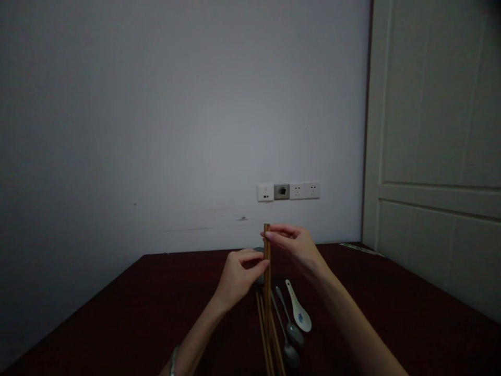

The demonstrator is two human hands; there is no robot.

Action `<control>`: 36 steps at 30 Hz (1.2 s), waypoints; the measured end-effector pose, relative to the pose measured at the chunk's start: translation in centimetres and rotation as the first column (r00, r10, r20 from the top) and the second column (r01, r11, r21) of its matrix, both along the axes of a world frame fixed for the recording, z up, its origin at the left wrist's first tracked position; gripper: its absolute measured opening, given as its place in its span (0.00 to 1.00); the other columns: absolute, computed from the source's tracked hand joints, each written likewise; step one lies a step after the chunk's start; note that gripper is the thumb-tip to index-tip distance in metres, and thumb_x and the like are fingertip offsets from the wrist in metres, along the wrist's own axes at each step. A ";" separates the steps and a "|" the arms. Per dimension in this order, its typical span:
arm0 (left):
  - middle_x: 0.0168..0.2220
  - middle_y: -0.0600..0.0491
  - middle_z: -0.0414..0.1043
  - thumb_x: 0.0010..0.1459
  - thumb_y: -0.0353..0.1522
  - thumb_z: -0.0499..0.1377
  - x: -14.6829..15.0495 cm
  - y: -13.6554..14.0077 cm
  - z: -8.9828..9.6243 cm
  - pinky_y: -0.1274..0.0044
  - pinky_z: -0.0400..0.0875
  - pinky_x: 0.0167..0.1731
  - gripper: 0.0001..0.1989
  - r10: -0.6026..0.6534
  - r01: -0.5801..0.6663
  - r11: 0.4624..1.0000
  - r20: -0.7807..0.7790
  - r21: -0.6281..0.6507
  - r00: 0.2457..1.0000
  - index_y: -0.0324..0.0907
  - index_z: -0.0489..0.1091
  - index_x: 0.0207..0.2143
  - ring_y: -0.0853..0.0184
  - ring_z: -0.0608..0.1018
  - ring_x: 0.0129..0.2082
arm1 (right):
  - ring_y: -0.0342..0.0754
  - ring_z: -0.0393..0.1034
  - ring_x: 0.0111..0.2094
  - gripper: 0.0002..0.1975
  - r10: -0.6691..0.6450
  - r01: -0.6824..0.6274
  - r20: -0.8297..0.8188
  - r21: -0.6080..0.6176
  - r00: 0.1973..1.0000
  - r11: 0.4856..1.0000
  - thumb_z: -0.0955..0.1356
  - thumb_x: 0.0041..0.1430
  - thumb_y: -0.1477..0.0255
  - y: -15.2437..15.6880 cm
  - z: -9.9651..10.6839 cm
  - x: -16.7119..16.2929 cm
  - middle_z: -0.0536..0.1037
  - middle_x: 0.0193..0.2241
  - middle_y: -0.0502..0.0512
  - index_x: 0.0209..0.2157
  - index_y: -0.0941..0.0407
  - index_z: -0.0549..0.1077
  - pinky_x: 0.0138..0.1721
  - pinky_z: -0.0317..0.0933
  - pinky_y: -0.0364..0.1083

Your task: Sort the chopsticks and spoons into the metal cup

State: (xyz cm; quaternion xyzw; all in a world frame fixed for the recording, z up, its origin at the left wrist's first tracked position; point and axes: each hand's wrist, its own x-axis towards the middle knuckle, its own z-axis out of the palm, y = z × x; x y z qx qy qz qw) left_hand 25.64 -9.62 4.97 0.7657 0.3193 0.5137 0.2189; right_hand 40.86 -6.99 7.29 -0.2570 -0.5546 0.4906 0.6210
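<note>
Over the dark-red tabletop (pixel 156 313), slim brown wooden chopsticks (pixel 267 287), held upright.
The right hand (pixel 301 248) clamps their top (thumb in front), the left hand (pixel 238 271) lower down; a white, blue-marked ceramic spoon (pixel 298 308) lies at four o'clock from the left.

Looked like a home: sockets (pixel 305 191) right of centre, panelled door (pixel 434 130) far right, chopsticks (pixel 267 287), spoons (pixel 301 314), table (pixel 117 324) along bottom.
</note>
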 end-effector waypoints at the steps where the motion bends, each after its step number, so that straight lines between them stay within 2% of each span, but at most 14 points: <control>1: 0.29 0.49 0.74 0.51 0.33 0.56 0.0 0.0 0.0 0.78 0.65 0.31 0.10 0.002 -0.003 1.000 -0.004 -0.002 1.000 0.38 0.75 0.30 0.67 0.72 0.29 | 0.44 0.72 0.28 0.15 -0.011 0.011 0.014 -0.004 1.000 1.000 0.74 0.34 0.70 0.0 0.0 0.0 0.79 0.27 0.54 0.29 0.59 0.75 0.34 0.64 0.44; 10: 0.28 0.50 0.73 0.52 0.33 0.56 -0.2 0.6 -0.3 0.79 0.65 0.31 0.09 -0.011 0.010 1.000 -0.061 -0.017 0.998 0.37 0.75 0.29 0.68 0.72 0.29 | 0.42 0.68 0.23 0.14 -0.075 0.078 0.122 -0.013 0.990 0.997 0.75 0.32 0.68 0.1 0.0 0.1 0.77 0.22 0.51 0.25 0.59 0.76 0.28 0.61 0.43; 15: 0.29 0.50 0.73 0.51 0.32 0.57 -0.6 1.6 -0.8 0.79 0.64 0.32 0.09 -0.041 0.038 0.998 -0.067 -0.044 0.997 0.37 0.75 0.29 0.68 0.72 0.29 | 0.42 0.68 0.23 0.13 -0.083 0.086 0.112 -0.020 0.990 0.996 0.75 0.31 0.69 0.6 -0.4 -0.1 0.76 0.22 0.51 0.24 0.59 0.76 0.28 0.60 0.42; 20: 0.28 0.50 0.73 0.50 0.31 0.58 -0.9 3.0 -1.6 0.79 0.64 0.31 0.08 -0.020 0.016 0.996 -0.050 -0.087 0.999 0.36 0.75 0.28 0.68 0.72 0.28 | 0.43 0.69 0.24 0.15 -0.067 0.071 0.058 -0.073 0.996 0.995 0.75 0.30 0.69 2.0 -1.6 -0.6 0.77 0.23 0.52 0.25 0.60 0.76 0.29 0.61 0.43; 25: 0.31 0.49 0.74 0.47 0.33 0.60 -1.7 4.2 -1.8 0.78 0.66 0.33 0.11 -0.030 0.036 0.985 0.040 -0.170 0.999 0.36 0.74 0.33 0.67 0.73 0.30 | 0.43 0.69 0.23 0.15 -0.041 0.045 0.035 -0.128 0.999 0.991 0.75 0.31 0.69 3.6 -1.8 -1.1 0.76 0.22 0.52 0.26 0.61 0.76 0.29 0.63 0.44; 29: 0.32 0.49 0.75 0.45 0.35 0.62 -3.1 4.9 -1.2 0.77 0.68 0.34 0.15 0.080 -0.039 0.967 0.153 -0.254 0.985 0.36 0.74 0.35 0.66 0.75 0.31 | 0.43 0.70 0.27 0.13 -0.022 0.024 0.012 -0.098 1.000 0.995 0.74 0.33 0.71 5.1 0.0 -0.9 0.77 0.25 0.53 0.25 0.60 0.76 0.34 0.64 0.45; 32: 0.30 0.49 0.76 0.45 0.36 0.61 -4.4 5.5 -0.7 0.76 0.69 0.35 0.15 0.175 -0.119 0.954 0.188 -0.277 0.966 0.37 0.74 0.35 0.66 0.76 0.31 | 0.44 0.70 0.29 0.10 -0.035 0.035 -0.001 -0.042 0.999 0.998 0.74 0.33 0.72 6.9 2.6 -0.6 0.77 0.26 0.53 0.24 0.59 0.76 0.37 0.65 0.47; 36: 0.29 0.49 0.76 0.45 0.35 0.61 -5.5 6.2 -0.5 0.76 0.70 0.34 0.14 0.228 -0.147 0.936 0.235 -0.319 0.945 0.36 0.74 0.34 0.67 0.76 0.28 | 0.43 0.70 0.30 0.09 -0.081 0.079 0.041 0.062 0.996 0.995 0.74 0.35 0.74 10.6 6.3 -0.1 0.77 0.26 0.54 0.24 0.61 0.75 0.38 0.65 0.46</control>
